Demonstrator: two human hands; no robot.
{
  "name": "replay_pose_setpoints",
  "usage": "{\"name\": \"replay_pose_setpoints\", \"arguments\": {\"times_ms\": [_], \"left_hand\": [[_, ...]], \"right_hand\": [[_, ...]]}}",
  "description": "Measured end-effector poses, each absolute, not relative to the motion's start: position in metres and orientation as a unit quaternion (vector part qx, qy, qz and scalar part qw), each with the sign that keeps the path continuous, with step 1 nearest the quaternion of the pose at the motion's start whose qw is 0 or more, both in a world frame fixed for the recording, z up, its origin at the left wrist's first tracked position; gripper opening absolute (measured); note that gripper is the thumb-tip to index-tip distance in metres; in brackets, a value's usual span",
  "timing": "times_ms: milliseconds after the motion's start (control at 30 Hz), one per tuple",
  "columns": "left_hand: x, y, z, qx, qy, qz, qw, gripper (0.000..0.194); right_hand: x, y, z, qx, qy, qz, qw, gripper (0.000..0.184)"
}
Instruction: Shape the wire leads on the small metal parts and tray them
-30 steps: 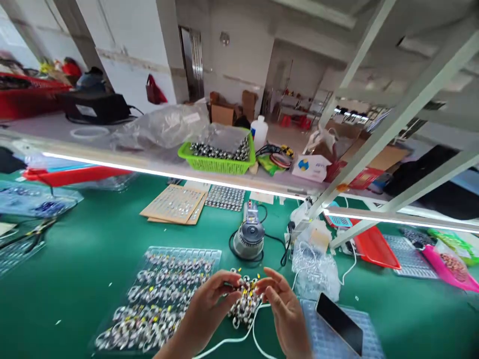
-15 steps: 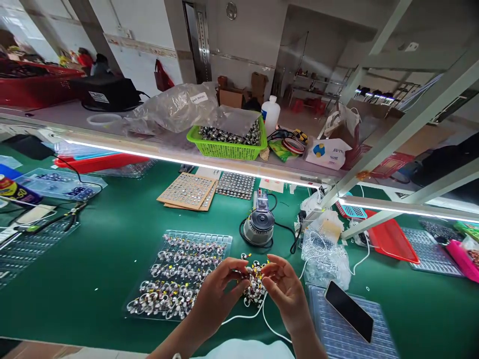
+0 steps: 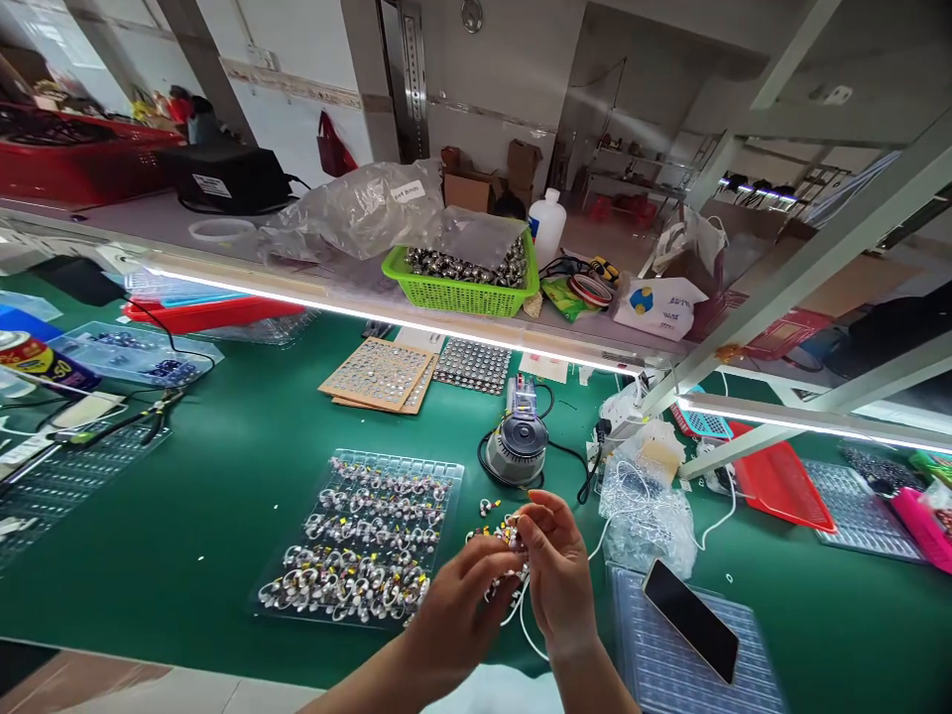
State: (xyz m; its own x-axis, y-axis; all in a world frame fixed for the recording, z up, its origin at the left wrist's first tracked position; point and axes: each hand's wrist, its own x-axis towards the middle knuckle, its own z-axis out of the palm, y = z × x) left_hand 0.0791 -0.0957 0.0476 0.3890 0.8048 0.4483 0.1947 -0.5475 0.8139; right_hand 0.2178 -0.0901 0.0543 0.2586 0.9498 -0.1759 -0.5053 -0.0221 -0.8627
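Note:
My left hand [image 3: 465, 605] and my right hand [image 3: 556, 565] meet over a loose pile of small wired parts [image 3: 500, 585] with white, yellow and dark bits. Fingers of both hands are pinched close together. A small wired part [image 3: 513, 531] shows at the right fingertips; what the left fingers grip is hidden behind them. Left of the hands lies a clear plastic tray [image 3: 453, 476] with rows of similar looped white-wire parts [image 3: 357, 585]. One more small part [image 3: 487, 507] sits apart on the green mat, just above the pile.
A round black-and-grey device [image 3: 517, 446] stands behind the hands. To the right, a phone [image 3: 691, 620] rests on stacked clear trays [image 3: 632, 645], near a plastic bag of white wire [image 3: 647, 516]. A shelf [image 3: 334, 273] with a green basket [image 3: 461, 293] crosses above the table.
My hands have come together, the left moving right and the right drawing in with its fingers closing. The view has shifted slightly.

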Motion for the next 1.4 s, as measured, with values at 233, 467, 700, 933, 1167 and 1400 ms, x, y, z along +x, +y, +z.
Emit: {"name": "replay_pose_setpoints", "arguments": {"times_ms": [233,467,700,933,1167,1400], "left_hand": [[0.066,-0.099,0.047,0.676,0.378,0.464,0.431,0.027],[0.074,-0.076,0.057,0.547,0.306,0.467,0.623,0.017],[0.08,-0.077,0.054,0.429,0.32,0.471,0.702,0.012],[0.077,-0.072,0.05,0.338,0.384,0.441,0.738,0.018],[0.091,-0.076,0.06,0.324,0.426,0.44,0.721,0.025],[0.098,-0.084,0.059,0.349,0.421,0.445,0.709,0.025]], "right_hand": [[0.224,-0.098,0.067,-0.402,-0.241,0.613,0.636,0.026],[0.214,-0.108,0.065,-0.405,-0.244,0.621,0.625,0.022],[0.216,-0.112,0.057,-0.474,-0.33,0.551,0.603,0.026],[0.244,-0.115,0.061,-0.542,-0.411,0.469,0.563,0.025],[0.23,-0.123,0.067,-0.423,-0.316,0.629,0.571,0.013],[0.224,-0.116,0.059,-0.468,-0.236,0.61,0.594,0.021]]}}
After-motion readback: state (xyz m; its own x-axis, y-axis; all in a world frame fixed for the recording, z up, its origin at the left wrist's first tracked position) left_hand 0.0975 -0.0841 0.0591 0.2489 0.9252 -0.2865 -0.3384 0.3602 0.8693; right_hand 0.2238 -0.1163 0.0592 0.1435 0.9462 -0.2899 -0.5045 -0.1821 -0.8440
